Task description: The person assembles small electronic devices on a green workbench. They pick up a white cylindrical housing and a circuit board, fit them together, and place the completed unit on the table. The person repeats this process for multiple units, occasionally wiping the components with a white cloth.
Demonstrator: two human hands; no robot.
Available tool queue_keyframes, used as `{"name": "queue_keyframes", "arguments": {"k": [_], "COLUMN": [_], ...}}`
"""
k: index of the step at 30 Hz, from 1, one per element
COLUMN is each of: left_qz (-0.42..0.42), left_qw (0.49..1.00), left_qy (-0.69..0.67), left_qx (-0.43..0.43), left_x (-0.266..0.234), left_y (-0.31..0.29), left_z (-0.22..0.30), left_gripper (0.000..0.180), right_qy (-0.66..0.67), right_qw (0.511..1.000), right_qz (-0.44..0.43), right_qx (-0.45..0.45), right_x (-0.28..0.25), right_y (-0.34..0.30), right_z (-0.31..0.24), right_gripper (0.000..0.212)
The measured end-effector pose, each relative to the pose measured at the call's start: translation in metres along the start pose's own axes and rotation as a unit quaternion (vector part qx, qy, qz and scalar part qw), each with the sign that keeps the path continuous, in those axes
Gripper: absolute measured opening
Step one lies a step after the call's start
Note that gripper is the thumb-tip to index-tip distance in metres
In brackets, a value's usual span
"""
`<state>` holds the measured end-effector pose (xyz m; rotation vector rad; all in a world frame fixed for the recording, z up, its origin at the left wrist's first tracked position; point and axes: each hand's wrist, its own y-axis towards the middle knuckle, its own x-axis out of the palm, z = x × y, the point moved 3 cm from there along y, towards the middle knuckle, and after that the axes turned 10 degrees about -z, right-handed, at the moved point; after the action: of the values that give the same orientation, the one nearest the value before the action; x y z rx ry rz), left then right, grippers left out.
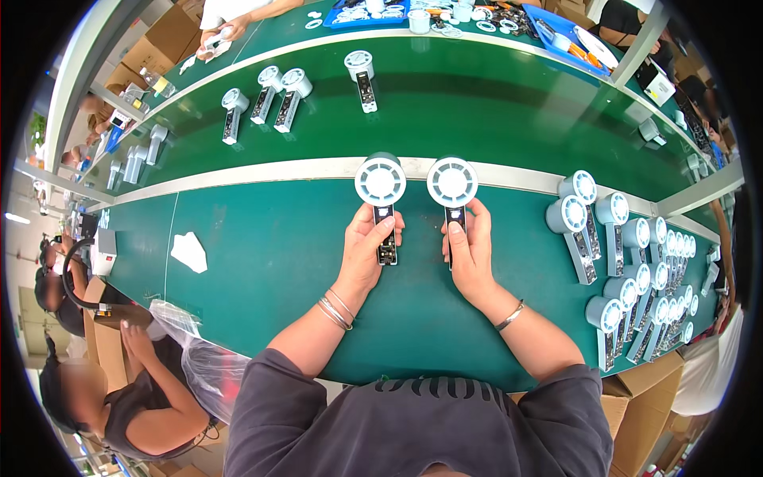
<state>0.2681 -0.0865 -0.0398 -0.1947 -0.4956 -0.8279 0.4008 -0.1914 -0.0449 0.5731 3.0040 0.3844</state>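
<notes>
Two pale blue handheld fans stand side by side in my grip, their round white grilles facing up toward me. My left hand [363, 248] is closed around the handle of the left fan [380, 181], thumb resting on the dark circuit board exposed along it. Around the handle of the right fan [453, 183] my right hand [472, 258] is closed the same way, its thumb over the board. A gap separates the two fan heads, and both are held over the green table [278, 254] near the raised shelf edge.
Many similar fans [608, 314] lie grouped at the table's right. Several more [294, 83] lie on the green shelf beyond. A white cloth [189, 251] is at left. Blue trays [568, 40] of parts sit at the far side. Co-workers [151, 381] are at left and across.
</notes>
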Motion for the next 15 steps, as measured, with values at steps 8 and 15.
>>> {"name": "queue_keyframes", "arguments": {"k": [8,15], "left_qz": [0.004,0.003], "left_qw": [1.0,1.0], "left_qy": [-0.001,-0.001], "left_qx": [-0.004,-0.007], "left_x": [0.0003,0.0015], "left_y": [0.001,0.0023], "left_z": [-0.0002,-0.0026], "left_gripper": [0.027,0.027], "right_qy": [0.003,0.008], "right_qw": [1.0,1.0], "right_qz": [0.003,0.003], "right_qx": [0.012,0.015], "right_x": [-0.001,-0.0038], "right_y": [0.0012,0.0004], "right_z": [0.0003,0.0022], "right_gripper": [0.043,0.043]}}
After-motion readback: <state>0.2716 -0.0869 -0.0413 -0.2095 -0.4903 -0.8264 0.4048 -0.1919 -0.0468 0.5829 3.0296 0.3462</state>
